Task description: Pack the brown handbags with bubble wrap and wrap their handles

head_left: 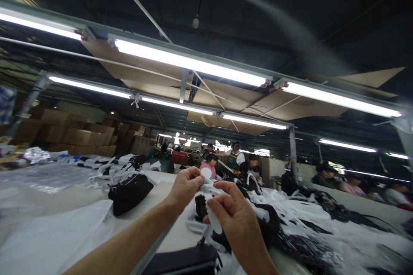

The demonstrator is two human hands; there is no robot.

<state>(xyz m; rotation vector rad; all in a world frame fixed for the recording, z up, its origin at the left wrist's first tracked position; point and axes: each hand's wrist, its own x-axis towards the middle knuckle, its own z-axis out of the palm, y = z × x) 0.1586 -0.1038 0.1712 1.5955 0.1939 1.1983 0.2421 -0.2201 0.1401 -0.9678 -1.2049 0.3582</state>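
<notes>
Head camera shows two bare hands near six o'clock, close together. Left hand, its forearm slanting from seven, pinches one rounded white piece; right hand, fingers curled, pinches one jagged-edged white piece. Bare table separates one black pouch, at eight, from the left forearm.

Head-worn view, facing forward, tilted; table close below

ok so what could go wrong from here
The white rounded piece in the left hand is pinched by fingertips and could slip. The white oval piece in the right hand, if dropped, might get lost among the white straps or snag in that loose heap.
</notes>
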